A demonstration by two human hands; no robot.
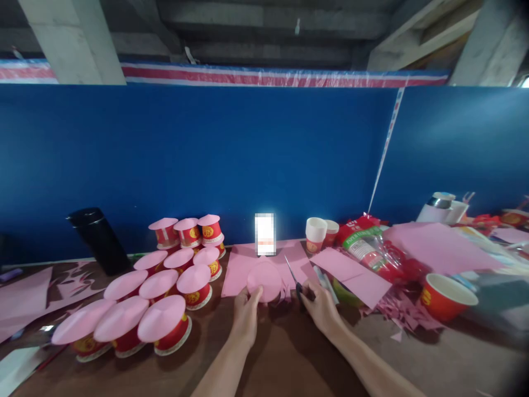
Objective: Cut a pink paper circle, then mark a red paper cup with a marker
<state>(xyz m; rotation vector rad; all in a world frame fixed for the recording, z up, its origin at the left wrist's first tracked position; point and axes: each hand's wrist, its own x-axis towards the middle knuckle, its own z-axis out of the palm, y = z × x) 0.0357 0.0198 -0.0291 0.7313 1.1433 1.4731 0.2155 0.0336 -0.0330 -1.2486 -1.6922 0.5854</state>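
Note:
In the middle of the head view, my left hand (247, 315) pinches the lower left edge of a round pink paper disc (265, 280). To its right, my right hand (317, 304) is closed on the dark handles of a pair of scissors (292, 271), whose blades point up and to the left, apart from the disc. Behind both hands lies a pink paper sheet (235, 270) on the brown table (223, 366). Small pink offcuts (284, 294) lie between the disc and the scissors.
Several red paper cups with pink cone tops (162, 320) stand in rows at left, before a black bottle (99, 240). White-and-red cups (316, 230), a red plastic package (363, 245), pink scraps (407, 311) and a red cup (448, 298) lie at right. A blue partition (248, 149) rises behind.

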